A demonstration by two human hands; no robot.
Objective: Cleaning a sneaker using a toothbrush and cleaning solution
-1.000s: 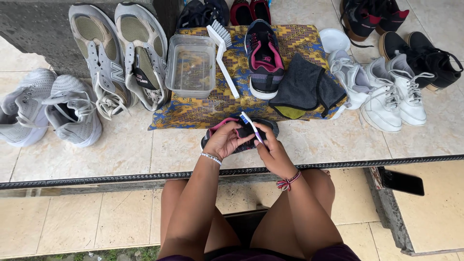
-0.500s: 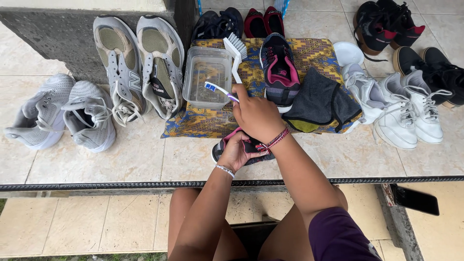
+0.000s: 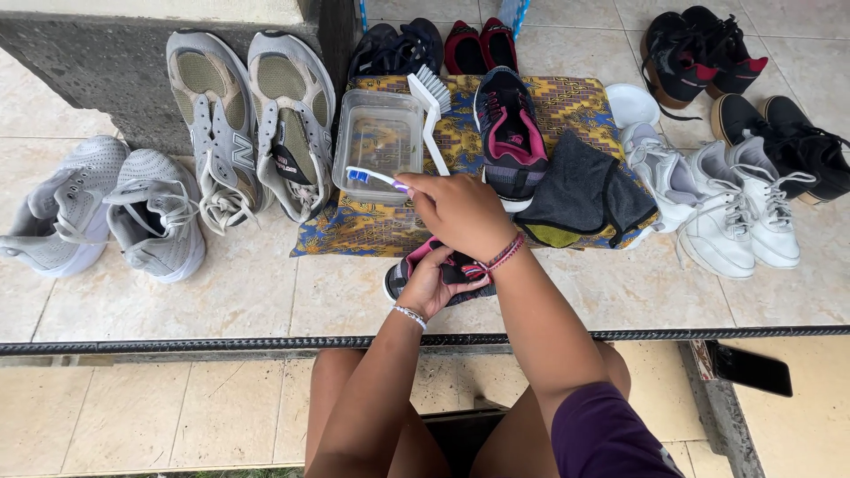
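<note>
Two hands work near the patterned cloth (image 3: 372, 232): right hand (image 3: 460, 211) clamped on a toothbrush (image 3: 372, 178) over the clear tub (image 3: 379, 142), left hand (image 3: 431, 281) gripping the black-pink shoe (image 3: 443, 267); grey sneakers (image 3: 248, 124) crowd left.

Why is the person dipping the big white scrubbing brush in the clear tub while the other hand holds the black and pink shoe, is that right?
Not quite. The head view shows the right hand holding a small toothbrush over the clear tub. The big white scrubbing brush lies untouched beside the tub. The left hand does hold the black and pink shoe.
</note>
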